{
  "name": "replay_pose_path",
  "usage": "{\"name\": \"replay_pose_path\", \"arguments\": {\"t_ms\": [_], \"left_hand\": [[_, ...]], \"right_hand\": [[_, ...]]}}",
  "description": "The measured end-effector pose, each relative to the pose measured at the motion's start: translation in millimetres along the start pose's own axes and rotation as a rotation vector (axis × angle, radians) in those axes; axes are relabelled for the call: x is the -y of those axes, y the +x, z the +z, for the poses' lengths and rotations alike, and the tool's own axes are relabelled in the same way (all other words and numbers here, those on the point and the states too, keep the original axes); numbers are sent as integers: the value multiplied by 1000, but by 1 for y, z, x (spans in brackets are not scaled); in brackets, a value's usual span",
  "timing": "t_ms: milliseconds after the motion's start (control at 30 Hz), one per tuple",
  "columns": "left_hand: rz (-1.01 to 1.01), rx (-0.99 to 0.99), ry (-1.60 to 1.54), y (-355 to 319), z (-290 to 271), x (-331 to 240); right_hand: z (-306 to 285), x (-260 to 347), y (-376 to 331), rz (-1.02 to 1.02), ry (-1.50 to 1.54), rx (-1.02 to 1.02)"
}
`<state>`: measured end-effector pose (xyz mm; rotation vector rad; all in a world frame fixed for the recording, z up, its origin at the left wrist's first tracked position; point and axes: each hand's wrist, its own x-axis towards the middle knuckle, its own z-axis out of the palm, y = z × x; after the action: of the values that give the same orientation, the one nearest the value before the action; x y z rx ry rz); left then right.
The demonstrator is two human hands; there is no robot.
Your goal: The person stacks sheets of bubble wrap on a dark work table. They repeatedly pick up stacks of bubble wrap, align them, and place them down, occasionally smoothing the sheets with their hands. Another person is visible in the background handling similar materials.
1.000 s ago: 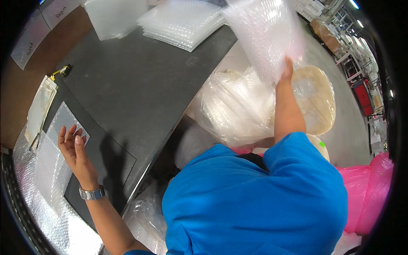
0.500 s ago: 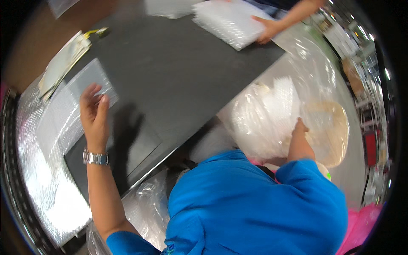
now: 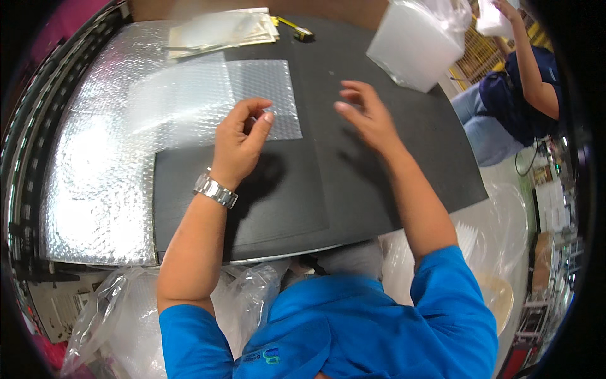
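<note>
My left hand (image 3: 243, 138), with a metal watch on the wrist, hovers over the near edge of a clear bubble wrap sheet (image 3: 262, 82). Its fingers curl loosely, thumb apart, and nothing shows between them. To the right, my right hand (image 3: 367, 117) hangs above the dark table mat (image 3: 284, 196), fingers slightly bent and apart, also holding nothing. The bubble wrap lies flat, partly across a silvery bubble-foil sheet (image 3: 95, 189) that covers the table's left side.
A stack of pale flat sheets (image 3: 221, 33) and a yellow tape measure (image 3: 303, 34) lie at the back. A white block-shaped stack (image 3: 416, 47) stands at the far right corner. Beyond it, a co-worker (image 3: 530, 95) raises a hand with white material. Plastic bags (image 3: 120, 309) hang below the front edge.
My right hand has come from the white bag at the right to above the table. My view has swung left. The co-worker's hand has left the white stack.
</note>
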<state>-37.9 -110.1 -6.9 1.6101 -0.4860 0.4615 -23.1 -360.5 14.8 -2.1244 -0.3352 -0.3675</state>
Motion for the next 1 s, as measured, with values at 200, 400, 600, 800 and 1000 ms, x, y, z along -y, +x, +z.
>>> {"name": "replay_pose_path", "arguments": {"t_ms": [200, 400, 600, 800, 1000], "left_hand": [[148, -113, 258, 17, -21, 7], [-189, -181, 1026, 21, -50, 30], [-573, 112, 1125, 21, -54, 37], [-360, 220, 956, 18, -51, 39], [-284, 196, 854, 18, -52, 39]], "right_hand": [[112, -18, 97, 287, -283, -9], [130, -18, 91, 283, -232, 111], [141, -10, 89, 213, 703, 50], [149, 8, 80, 511, 1094, 128], [155, 6, 78, 501, 1149, 157]]}}
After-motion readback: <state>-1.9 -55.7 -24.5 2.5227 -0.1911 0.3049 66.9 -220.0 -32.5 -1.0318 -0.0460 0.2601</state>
